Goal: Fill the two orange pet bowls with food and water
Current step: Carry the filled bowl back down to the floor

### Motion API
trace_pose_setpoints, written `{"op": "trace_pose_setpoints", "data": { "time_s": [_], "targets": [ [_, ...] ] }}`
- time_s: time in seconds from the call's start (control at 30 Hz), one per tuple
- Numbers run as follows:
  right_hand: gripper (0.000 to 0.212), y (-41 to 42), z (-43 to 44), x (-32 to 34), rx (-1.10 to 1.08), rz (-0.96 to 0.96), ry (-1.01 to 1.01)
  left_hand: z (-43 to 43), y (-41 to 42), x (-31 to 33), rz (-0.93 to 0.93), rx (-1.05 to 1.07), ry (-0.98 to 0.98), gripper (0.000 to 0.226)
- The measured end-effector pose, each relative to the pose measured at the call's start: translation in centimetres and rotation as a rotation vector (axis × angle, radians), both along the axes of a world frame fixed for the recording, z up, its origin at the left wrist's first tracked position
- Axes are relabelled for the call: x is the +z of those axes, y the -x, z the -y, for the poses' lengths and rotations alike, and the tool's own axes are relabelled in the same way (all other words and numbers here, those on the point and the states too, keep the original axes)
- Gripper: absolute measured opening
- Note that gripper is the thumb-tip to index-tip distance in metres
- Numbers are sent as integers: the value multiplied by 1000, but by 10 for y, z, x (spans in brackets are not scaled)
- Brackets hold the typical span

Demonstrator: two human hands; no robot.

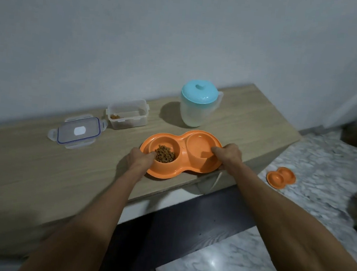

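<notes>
An orange double pet bowl [183, 143] sits near the front edge of the wooden table [58, 166]. Its left cup holds brown kibble [165, 154]. Its right cup [198, 144] looks glossy, perhaps with water. My left hand [140, 159] grips the dish's left rim, thumb in the kibble cup. My right hand [228, 155] grips the right rim, thumb inside the right cup. A second, smaller-looking orange double bowl [280, 177] lies on the marble floor to the right.
A clear pitcher with a light-blue lid [198, 106] stands behind the dish. An open clear food box [127, 114] with a little kibble is at the back, its lid [78, 131] flat beside it. A wall runs behind the table. Marble floor [295, 237] lies to the right.
</notes>
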State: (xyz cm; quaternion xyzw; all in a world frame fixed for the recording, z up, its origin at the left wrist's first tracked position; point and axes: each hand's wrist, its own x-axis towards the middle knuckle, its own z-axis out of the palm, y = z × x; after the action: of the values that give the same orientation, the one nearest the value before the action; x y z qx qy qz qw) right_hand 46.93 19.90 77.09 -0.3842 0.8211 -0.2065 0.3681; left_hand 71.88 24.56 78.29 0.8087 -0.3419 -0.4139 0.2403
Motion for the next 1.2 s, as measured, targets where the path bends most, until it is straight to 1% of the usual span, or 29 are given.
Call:
{"op": "trace_pose_setpoints", "data": {
  "time_s": [0.13,0.23,0.33,0.47,0.57,0.63,0.73,0.8,0.87,1.0,1.13,1.2],
  "targets": [
    [49,72,-22,6,-87,38,38,-1,70,6,-47,-49,45,39],
    [50,136,-43,12,-147,60,62,-7,132,10,-35,-86,82,40],
    [56,212,-62,9,-177,80,56,-16,200,11,-14,-129,100,42],
    [45,303,-91,17,-205,79,82,-29,297,8,-24,-186,112,42],
    [41,369,-108,17,-262,92,88,-38,365,2,-58,-233,127,38],
    [38,411,-118,16,-304,97,76,-41,407,-2,-56,-260,120,40],
    [37,469,-127,15,-354,118,74,-40,464,-9,-84,-283,100,36],
    [36,504,-129,11,-383,125,78,-33,500,-15,-81,-305,97,34],
    [34,536,-127,5,-410,119,85,-24,533,-22,-74,-328,99,39],
    [24,592,-109,-10,-448,100,87,2,593,-46,-89,-347,93,37],
    [25,639,-74,-30,-443,74,81,38,643,-78,-95,-343,51,37],
    [30,659,-53,-41,-432,52,53,57,665,-93,-64,-336,29,37]
  ]
}}
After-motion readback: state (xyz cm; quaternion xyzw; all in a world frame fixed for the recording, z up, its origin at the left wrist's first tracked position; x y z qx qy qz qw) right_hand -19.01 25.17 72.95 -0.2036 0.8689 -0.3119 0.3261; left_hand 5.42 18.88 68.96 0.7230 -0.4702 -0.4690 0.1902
